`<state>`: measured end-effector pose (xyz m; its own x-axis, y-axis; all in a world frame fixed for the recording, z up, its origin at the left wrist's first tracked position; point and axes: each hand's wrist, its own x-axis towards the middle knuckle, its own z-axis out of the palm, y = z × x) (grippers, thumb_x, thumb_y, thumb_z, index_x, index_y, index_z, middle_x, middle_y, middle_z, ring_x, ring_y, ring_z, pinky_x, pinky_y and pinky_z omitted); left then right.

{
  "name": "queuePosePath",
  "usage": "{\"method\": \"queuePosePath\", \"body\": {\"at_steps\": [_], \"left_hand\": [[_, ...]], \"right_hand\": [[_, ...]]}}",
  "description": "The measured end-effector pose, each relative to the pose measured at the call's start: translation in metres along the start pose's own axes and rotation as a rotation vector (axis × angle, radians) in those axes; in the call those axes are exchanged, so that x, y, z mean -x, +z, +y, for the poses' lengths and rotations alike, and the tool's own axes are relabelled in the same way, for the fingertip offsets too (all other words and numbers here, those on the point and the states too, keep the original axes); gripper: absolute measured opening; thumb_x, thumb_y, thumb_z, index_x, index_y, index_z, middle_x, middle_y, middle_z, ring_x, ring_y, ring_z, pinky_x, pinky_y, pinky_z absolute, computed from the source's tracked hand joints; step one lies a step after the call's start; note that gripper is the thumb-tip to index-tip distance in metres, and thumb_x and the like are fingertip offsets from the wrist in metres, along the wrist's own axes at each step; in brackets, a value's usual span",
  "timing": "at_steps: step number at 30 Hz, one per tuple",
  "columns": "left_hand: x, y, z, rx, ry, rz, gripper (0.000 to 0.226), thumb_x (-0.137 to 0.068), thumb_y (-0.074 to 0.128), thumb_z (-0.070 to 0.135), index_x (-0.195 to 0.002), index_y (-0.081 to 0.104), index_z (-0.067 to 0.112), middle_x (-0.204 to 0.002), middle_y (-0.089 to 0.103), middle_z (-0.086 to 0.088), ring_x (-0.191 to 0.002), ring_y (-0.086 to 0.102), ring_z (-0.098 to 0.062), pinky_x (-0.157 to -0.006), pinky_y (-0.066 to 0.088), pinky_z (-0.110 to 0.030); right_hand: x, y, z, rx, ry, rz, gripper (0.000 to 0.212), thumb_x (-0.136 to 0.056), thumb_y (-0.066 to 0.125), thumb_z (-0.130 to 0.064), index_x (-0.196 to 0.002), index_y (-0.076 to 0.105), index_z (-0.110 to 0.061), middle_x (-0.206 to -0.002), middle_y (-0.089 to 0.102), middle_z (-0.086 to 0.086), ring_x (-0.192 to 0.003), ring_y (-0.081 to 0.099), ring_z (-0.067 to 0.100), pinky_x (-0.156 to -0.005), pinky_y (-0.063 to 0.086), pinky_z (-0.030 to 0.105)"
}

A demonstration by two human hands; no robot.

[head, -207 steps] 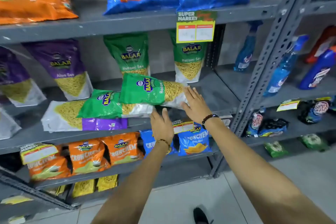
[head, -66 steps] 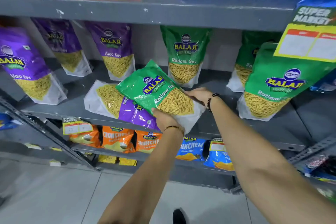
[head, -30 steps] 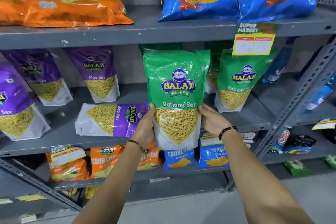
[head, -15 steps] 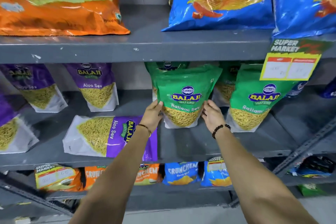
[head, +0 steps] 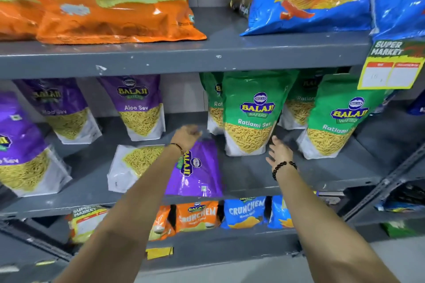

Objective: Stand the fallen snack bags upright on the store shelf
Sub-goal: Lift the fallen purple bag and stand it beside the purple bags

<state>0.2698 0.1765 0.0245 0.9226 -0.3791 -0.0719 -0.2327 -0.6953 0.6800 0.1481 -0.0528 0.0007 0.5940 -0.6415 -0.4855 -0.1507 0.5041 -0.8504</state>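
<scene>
Hands hover empty over the shelf: left hand and right hand released, flanking an upright green bag; a purple bag lies flat below.

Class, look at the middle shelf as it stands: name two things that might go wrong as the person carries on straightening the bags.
1. The green Ratlami Sev bag stands free, neither hand touching it, close to the bags behind; a knock might topple it.
2. The purple Aloo Sev bag lies flat, its end at the shelf front edge. The left hand hovers above it; a clumsy lift might slide it off.
</scene>
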Motion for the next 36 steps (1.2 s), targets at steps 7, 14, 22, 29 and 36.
{"method": "queuePosePath", "body": {"at_steps": [7, 14, 22, 29, 36], "left_hand": [[0.015, -0.078, -0.069, -0.628, -0.113, -0.272, 0.05, -0.1, 0.022, 0.035, -0.14, 0.037, 0.009, -0.146, 0.041, -0.018, -0.133, 0.04, -0.032, -0.109, 0.031, -0.036], [0.02, -0.095, -0.102, -0.375, -0.125, -0.257, 0.044, -0.096, 0.037, 0.03, -0.124, 0.054, 0.001, -0.131, 0.056, -0.02, -0.121, 0.053, -0.033, -0.1, 0.042, -0.035], [0.041, -0.096, -0.139, -0.062, -0.019, -0.313, 0.045, -0.086, 0.057, 0.04, -0.127, 0.054, 0.021, -0.127, 0.061, -0.007, -0.112, 0.059, -0.025, -0.101, 0.044, -0.034], [0.048, -0.101, -0.143, 0.141, -0.16, -0.379, 0.066, -0.069, 0.068, 0.056, -0.123, 0.058, 0.018, -0.128, 0.06, -0.004, -0.117, 0.054, -0.023, -0.107, 0.039, -0.036], [0.087, -0.088, -0.136, 0.395, -0.116, -0.269, 0.052, -0.087, 0.057, 0.042, -0.119, 0.059, 0.001, -0.126, 0.061, -0.012, -0.114, 0.058, -0.026, -0.104, 0.042, -0.04]], "right_hand": [[0.055, 0.041, 0.055, -0.054, 0.009, 0.103, 0.036, -0.092, 0.045, -0.03, -0.117, 0.055, -0.006, -0.097, 0.048, 0.007, -0.067, 0.043, 0.018, -0.072, 0.048, 0.038], [0.129, 0.079, 0.109, 0.101, 0.058, 0.327, 0.046, -0.095, 0.043, -0.03, -0.125, 0.049, 0.004, -0.131, 0.054, 0.022, -0.108, 0.056, 0.032, -0.093, 0.044, 0.035], [0.162, 0.121, 0.162, -0.106, 0.396, 0.001, 0.064, -0.085, 0.029, -0.066, -0.104, 0.056, -0.011, -0.105, 0.056, 0.01, -0.102, 0.053, 0.032, -0.102, 0.035, 0.051], [0.174, 0.127, 0.169, -0.1, 0.446, -0.153, 0.058, -0.092, 0.037, -0.051, -0.122, 0.049, -0.002, -0.133, 0.054, 0.021, -0.121, 0.054, 0.036, -0.09, 0.041, 0.053], [0.162, 0.123, 0.174, -0.066, 0.226, -0.181, 0.051, -0.085, 0.048, -0.056, -0.114, 0.056, -0.014, -0.101, 0.065, 0.012, -0.091, 0.062, 0.028, -0.07, 0.057, 0.043]]}}
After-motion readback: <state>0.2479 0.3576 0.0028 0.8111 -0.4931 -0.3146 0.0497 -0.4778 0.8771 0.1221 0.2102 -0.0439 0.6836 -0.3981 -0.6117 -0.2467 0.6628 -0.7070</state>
